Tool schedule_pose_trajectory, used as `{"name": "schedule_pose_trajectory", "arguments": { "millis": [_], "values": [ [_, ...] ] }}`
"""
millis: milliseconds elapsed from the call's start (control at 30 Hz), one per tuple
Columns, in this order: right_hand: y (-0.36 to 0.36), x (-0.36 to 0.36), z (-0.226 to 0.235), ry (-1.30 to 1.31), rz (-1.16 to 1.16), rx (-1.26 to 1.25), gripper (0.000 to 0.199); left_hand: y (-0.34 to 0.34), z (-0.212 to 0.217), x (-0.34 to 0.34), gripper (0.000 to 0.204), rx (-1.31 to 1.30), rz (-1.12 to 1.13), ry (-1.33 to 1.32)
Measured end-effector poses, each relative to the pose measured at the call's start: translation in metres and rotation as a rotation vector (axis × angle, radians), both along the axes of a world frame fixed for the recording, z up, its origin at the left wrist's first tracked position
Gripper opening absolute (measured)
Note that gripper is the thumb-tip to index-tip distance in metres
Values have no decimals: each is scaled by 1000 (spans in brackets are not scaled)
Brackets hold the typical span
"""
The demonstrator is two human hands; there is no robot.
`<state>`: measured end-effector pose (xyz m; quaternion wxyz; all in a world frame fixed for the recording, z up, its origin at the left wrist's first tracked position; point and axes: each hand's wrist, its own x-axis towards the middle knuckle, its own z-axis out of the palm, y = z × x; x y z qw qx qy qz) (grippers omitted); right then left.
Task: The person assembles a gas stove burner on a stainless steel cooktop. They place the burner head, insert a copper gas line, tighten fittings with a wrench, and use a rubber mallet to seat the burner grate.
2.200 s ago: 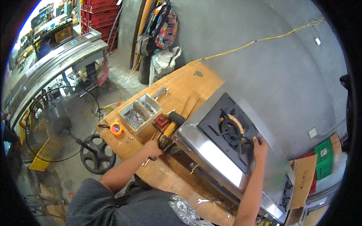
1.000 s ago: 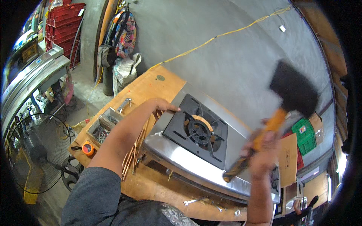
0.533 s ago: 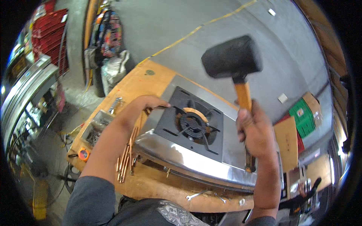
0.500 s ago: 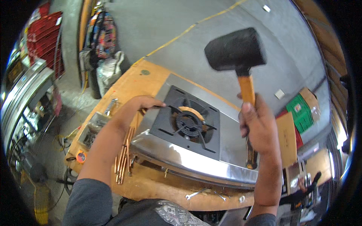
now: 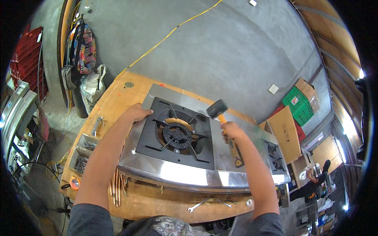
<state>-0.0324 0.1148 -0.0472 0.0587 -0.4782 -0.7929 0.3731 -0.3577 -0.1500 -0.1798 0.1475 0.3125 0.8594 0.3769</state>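
Meanwhile right hand [image 5: 232, 130] grips mallet [image 5: 217, 108]; left hand [image 5: 137, 113] spread on stove [image 5: 177, 137] — tray [image 5: 80, 155] holds screws.

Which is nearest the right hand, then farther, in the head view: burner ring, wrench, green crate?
From the right hand:
1. Burner ring, just to its left on the stove.
2. Wrench, below it at the bench's front edge.
3. Green crate, upper right by the wall.

Stove [image 5: 236, 157] top of glossy, smooth sheet steel; its grate [image 5: 177, 135] matt black cast metal; mallet [image 5: 224, 122] with a dull black rubber head and orange wooden handle; bench [image 5: 118, 98] of worn, scuffed wood; wall [image 5: 220, 51] rough grey concrete.
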Motion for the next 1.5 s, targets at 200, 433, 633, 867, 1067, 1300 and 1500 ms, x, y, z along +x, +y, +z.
{"name": "schedule_pose_trajectory", "arguments": {
  "millis": [200,433,633,867,1067,1300,1500],
  "values": [
    [-48,-11,97,395,26,326,37,-1,23,16,72,-104,-13,-133],
    [-94,-121,35,438,285,867,43,5,31,18,72,-96,-38,-69],
    [-114,-116,17,-212,633,354,51,-5,27,17,70,-108,10,-32],
    [-115,55,55,417,162,106,32,-10,34,36,69,-96,45,39],
    [-56,170,-23,22,-2,812,30,-6,15,20,75,-5,-26,137],
    [-27,173,-63,-128,-44,768,29,-23,-18,-34,69,155,-88,142],
    [-11,187,-78,121,12,982,24,-10,4,-27,65,-73,-116,354]
  ]
}}
